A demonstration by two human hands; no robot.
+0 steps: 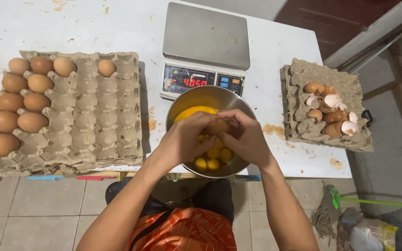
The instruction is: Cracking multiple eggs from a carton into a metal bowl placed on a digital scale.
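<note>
Brown egg (217, 126) clasped between both hands, right over the steel bowl (238, 104) at the near table (117, 28) edge. Left hand (182, 139) and right hand (247, 139) each closed round one end, thumbs meeting on top at what looks like the crack. Best done low over the bowl, above the yolks (212, 158) already pooled there. Better to pull the halves apart gently with the thumbs, not squeeze, so no shell chips drop in. Worth keeping the wrists level until the shell opens.

Further left, a cardboard tray (94, 116) with whole eggs (22, 100) down its left side and one (106, 68) alone near the top. Off right, a second tray (303, 83) piled with empty shells (331, 114), within easy reach. Beyond the bowl, just touching or close behind it, a scale (205, 37), platform bare.
</note>
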